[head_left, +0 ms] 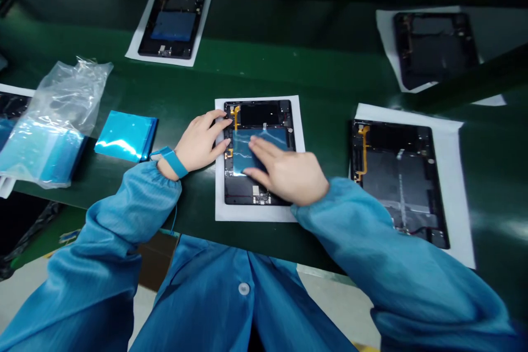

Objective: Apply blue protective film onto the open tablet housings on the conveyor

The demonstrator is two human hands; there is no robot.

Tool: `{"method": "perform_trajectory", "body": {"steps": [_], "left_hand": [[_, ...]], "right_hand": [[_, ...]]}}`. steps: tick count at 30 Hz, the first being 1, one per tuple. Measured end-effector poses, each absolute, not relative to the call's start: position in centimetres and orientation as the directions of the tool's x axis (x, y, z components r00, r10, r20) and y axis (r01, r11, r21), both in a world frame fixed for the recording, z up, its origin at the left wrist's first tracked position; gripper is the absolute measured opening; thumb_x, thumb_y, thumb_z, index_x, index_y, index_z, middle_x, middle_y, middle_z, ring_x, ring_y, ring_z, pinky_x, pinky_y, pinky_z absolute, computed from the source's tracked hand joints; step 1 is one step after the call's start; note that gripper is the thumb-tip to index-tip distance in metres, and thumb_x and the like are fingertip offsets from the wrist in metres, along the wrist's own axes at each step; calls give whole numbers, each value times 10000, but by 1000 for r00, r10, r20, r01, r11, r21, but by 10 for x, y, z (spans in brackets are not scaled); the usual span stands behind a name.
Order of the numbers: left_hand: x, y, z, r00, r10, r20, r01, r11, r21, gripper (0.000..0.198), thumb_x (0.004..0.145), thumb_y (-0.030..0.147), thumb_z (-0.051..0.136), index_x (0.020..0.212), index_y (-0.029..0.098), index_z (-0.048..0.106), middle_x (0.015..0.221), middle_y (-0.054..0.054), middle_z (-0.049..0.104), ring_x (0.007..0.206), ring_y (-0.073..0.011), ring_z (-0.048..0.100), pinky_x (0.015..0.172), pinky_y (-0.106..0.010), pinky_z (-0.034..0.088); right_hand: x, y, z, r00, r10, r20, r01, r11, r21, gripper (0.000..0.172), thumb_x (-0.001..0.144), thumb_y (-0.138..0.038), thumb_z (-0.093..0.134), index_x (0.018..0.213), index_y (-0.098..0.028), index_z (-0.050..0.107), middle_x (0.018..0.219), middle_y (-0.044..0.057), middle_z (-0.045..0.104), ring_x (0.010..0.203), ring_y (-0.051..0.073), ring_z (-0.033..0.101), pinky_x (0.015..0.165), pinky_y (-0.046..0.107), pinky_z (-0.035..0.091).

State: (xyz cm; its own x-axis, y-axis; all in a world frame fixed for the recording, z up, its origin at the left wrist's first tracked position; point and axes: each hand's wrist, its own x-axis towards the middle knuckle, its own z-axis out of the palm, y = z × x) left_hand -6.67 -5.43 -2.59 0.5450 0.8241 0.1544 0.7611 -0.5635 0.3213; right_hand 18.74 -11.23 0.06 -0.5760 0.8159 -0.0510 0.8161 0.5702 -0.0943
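Note:
An opened tablet housing (239, 192) lies on a white sheet (258, 213) in front of me, its inner parts and an orange flex cable (236, 116) showing. A shiny blue film (241, 154) covers the middle of it. My right hand (289, 170) lies on that film, fingers stretched out flat and pointing left; it hides part of the film and the housing's lower right. My left hand (202, 140) rests with spread fingertips on the housing's left edge. Around its wrist is a blue strap (175, 162).
A stack of blue films (126, 135) lies to the left, beside a clear plastic bag (61, 121) holding more. Another open tablet housing (396, 176) sits on white paper at the right. Further housings (173, 25) lie on sheets across the green table (264, 66).

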Motion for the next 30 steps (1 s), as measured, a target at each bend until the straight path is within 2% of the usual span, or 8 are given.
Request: {"method": "perform_trajectory", "body": {"steps": [3, 8, 13, 15, 18, 22, 26, 30], "left_hand": [[-66, -54, -26, 538, 828, 157, 769, -558, 312, 500, 1021, 409, 496, 1429, 131, 577, 1509, -194, 533, 1411, -340, 519, 1159, -513, 456], [-66, -54, -26, 540, 826, 162, 769, -562, 305, 503, 1009, 392, 506, 1430, 127, 579, 1512, -195, 530, 1398, -338, 531, 1161, -510, 455], [-66, -53, -28, 528, 835, 153, 780, -548, 302, 494, 1005, 376, 501, 1433, 140, 572, 1516, -189, 527, 1405, -344, 528, 1166, -532, 454], [-66, -52, -25, 527, 838, 143, 786, -544, 295, 498, 1003, 374, 505, 1431, 130, 578, 1504, -189, 532, 1405, -342, 530, 1169, -522, 459], [-66, -49, -16, 531, 842, 90, 798, -533, 282, 505, 988, 369, 538, 1427, 125, 586, 1494, -184, 526, 1383, -340, 551, 1144, -497, 494], [-52, -38, 5, 471, 882, -28, 868, -457, 192, 450, 965, 328, 561, 1372, 147, 624, 1461, -177, 543, 1228, -371, 643, 993, -533, 567], [-19, -17, 12, 342, 939, 32, 929, -343, 137, 361, 985, 282, 543, 1299, 141, 653, 1342, -192, 616, 1254, -409, 604, 1048, -587, 484], [5, 8, 3, 331, 944, 8, 941, -331, 74, 365, 1038, 317, 501, 1317, 109, 611, 1388, -222, 596, 1317, -400, 549, 1069, -543, 441]], "right_hand": [[189, -111, 1, -524, 851, -40, 851, 522, -55, 714, 1061, -611, 381, 1570, -130, 520, 1614, 153, 486, 884, 281, 770, 673, 406, 550], [185, -140, 6, -708, 697, -110, 706, 700, -105, 705, 1052, -631, 394, 1536, -148, 568, 1613, 132, 491, 766, 220, 758, 631, 375, 540], [192, -117, 4, -410, 909, -75, 912, 409, -34, 736, 1058, -632, 346, 1601, -151, 473, 1630, 136, 476, 972, 300, 765, 683, 403, 552], [197, -109, 5, -332, 940, -72, 943, 333, 4, 745, 1054, -623, 356, 1625, -151, 429, 1640, 149, 460, 986, 320, 760, 676, 412, 543], [207, -123, 8, -401, 910, -105, 914, 405, 11, 757, 1057, -622, 337, 1618, -122, 431, 1615, 177, 487, 938, 302, 763, 652, 400, 526], [220, -166, 10, -513, 849, -129, 856, 517, 2, 758, 1063, -630, 323, 1565, -92, 506, 1547, 187, 560, 822, 261, 769, 599, 374, 500], [223, -174, 9, -535, 843, -47, 844, 533, -52, 699, 1056, -613, 376, 1509, -119, 573, 1437, 154, 672, 805, 256, 772, 578, 365, 499], [222, -153, -1, -415, 899, 138, 881, 435, -186, 535, 1060, -497, 413, 1435, -183, 629, 1305, 122, 753, 918, 263, 768, 626, 351, 531]]}}
